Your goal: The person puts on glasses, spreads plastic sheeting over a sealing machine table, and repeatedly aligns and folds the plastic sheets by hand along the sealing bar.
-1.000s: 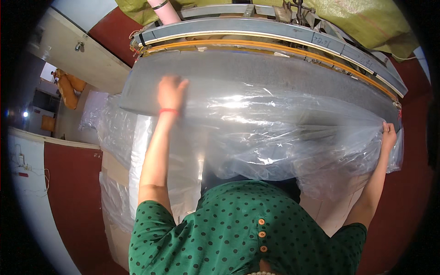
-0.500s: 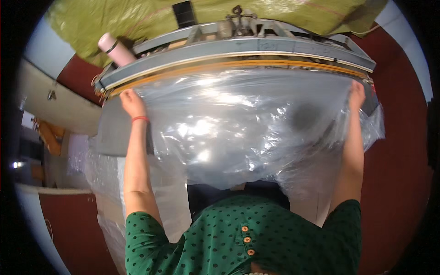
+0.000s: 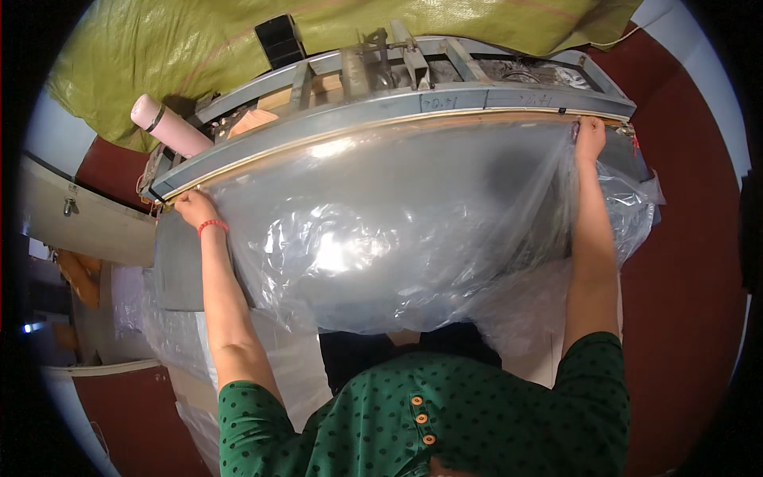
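Note:
A wide sheet of clear plastic film [image 3: 358,238] lies stretched between my two hands, over a dark grey surface [image 3: 187,270]. My left hand [image 3: 195,208] is closed on the film's far left corner, close against the long metal bar [image 3: 334,131] of a machine. At the far right, my right hand [image 3: 590,139] grips the film's other corner, with its fingers up at the bar. Folds gather below the right hand, and the near edge of the film hangs by my waist. The bar partly hides the film's far edge.
Behind the bar is a metal frame with a lever mechanism [image 3: 385,60]. A pink bottle [image 3: 168,127] leans at its left end, and a black box-like object [image 3: 280,41] stands behind. Yellow-green sheeting [image 3: 191,48] covers the back. More loose plastic [image 3: 628,207] hangs at the right.
Both hands have moved with the film up to the bar; the left shifted left, the right slightly left. The orange strip below the bar is now mostly covered. The lever's position differs.

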`<action>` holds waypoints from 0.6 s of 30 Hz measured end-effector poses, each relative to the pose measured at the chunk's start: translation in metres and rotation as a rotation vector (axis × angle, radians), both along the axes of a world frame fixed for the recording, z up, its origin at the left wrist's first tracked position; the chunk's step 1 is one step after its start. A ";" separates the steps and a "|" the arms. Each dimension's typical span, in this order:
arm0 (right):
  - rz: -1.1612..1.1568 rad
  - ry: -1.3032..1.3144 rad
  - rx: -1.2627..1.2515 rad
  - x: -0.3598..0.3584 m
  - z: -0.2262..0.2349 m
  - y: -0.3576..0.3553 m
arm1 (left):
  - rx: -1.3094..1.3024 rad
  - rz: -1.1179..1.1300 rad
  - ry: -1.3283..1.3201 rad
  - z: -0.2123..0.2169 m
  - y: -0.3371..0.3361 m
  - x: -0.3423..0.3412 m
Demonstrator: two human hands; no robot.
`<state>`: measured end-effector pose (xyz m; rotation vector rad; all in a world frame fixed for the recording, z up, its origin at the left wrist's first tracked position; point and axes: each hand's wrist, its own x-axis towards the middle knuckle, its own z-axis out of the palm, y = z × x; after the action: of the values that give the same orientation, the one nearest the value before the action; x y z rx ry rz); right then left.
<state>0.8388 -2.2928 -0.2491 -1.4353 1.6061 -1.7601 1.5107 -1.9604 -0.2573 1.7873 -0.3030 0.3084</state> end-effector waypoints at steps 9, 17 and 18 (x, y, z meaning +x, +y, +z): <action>0.027 -0.114 -0.050 -0.015 0.008 0.005 | -0.273 -0.364 0.250 0.003 0.013 0.005; -0.360 0.300 -0.299 -0.121 0.056 0.150 | -0.211 -0.640 -0.054 0.096 0.107 -0.116; -0.485 0.210 -0.241 -0.144 0.041 0.166 | -0.226 -0.559 -0.086 0.100 0.127 -0.126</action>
<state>0.6946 -2.1271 -0.2078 -1.4616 2.0445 -2.1919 1.3851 -1.8330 -0.1570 1.4017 -0.7782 0.0175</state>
